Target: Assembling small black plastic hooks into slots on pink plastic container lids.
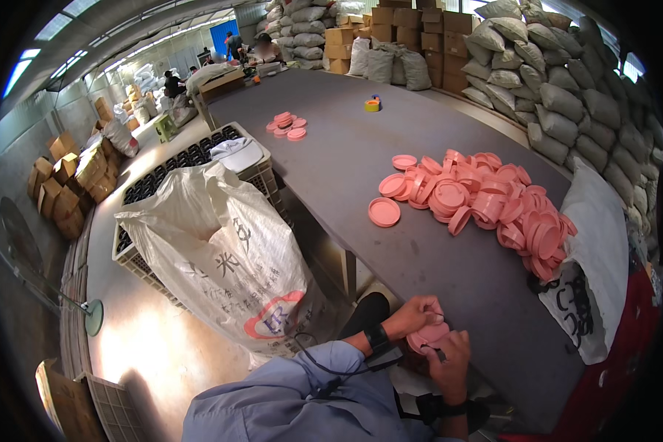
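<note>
A round pink plastic lid [425,336] is held close to my body at the near edge of the grey table [331,125]. My left hand [418,314] is closed on its far side. On the near right, my right hand [451,359] is closed around a small dark-handled tool [440,354] whose tip is against or close to the lid's rim; its exact kind is too small to make out. Farther along the table lies a big heap of similar pink lids [464,191]. A smaller group of pink lids [285,125] sits toward the far left.
A large white woven sack [228,258] stands open at my left, before a crate of black round parts [177,162] with a pale cap [237,153] on it. Yellow tape [373,106] lies farther back. Another white sack [593,258] borders the heap. Stacked sacks [552,88] line the right.
</note>
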The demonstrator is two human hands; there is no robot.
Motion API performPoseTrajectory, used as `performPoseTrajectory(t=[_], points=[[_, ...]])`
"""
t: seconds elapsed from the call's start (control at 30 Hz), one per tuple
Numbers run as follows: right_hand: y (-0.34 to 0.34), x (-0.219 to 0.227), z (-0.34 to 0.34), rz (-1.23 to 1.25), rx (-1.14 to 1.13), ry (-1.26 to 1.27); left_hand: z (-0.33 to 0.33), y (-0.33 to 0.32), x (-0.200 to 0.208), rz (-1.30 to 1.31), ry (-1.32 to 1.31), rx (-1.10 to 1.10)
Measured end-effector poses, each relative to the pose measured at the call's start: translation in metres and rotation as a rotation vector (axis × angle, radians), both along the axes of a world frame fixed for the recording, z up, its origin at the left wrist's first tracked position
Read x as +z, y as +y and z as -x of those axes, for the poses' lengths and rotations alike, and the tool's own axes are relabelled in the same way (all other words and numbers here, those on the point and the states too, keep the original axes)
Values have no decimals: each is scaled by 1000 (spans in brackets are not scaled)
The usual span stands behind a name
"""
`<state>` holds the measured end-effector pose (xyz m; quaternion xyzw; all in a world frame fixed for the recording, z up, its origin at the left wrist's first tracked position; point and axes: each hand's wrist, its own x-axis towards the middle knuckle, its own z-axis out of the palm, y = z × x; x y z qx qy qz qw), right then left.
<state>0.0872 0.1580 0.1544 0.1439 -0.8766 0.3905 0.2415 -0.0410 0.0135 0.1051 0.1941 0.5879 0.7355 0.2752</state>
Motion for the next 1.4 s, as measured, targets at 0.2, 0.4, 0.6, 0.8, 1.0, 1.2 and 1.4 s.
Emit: performPoseTrajectory(t=[0.2, 0.4, 0.6, 0.8, 1.0, 1.2, 1.4], points=[[7, -12, 3, -35, -31, 50, -11, 6, -8, 133, 134, 151], [13, -8, 2, -85, 16, -11, -24, 5, -17, 191, 181, 314], [16, -10, 2, -157, 24, 28, -39, 5, 8, 377, 534, 484], [8, -6, -4, -103, -12, 71, -38, -5, 14, 258, 498, 438], [-10, 12, -13, 537, -127, -144, -44, -9, 32, -144, 9, 243], [0, -24, -5, 835, 31, -350, -51, 2, 32, -29, 251, 339], [-7, -11, -7, 378, -213, -244, -48, 10, 30, 17, 423, 438]])
